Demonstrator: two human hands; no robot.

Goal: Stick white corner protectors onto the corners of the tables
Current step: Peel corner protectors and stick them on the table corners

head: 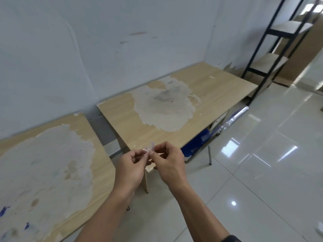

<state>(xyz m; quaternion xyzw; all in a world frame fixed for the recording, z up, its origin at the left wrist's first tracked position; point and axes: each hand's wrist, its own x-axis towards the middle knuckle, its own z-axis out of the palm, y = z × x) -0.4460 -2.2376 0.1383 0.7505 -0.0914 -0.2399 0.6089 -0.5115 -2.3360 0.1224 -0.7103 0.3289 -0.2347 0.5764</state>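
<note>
A small clear-white corner protector [150, 149] is pinched between the fingertips of my left hand [131, 166] and my right hand [168, 163]. Both hands hover just above the near corner [150, 168] of the middle wooden table [218, 88], whose top has a large patch of peeled veneer. A second wooden table [97, 173], worn in the same way, stands to the left with a narrow gap between the two. The near corner of the middle table is partly hidden by my fingers.
A white wall runs behind both tables. A black metal shelf rack [265, 49] with wooden shelves stands at the far right. A blue chair [197, 145] with metal legs is tucked under the middle table. Glossy white floor tiles [262, 172] spread to the right.
</note>
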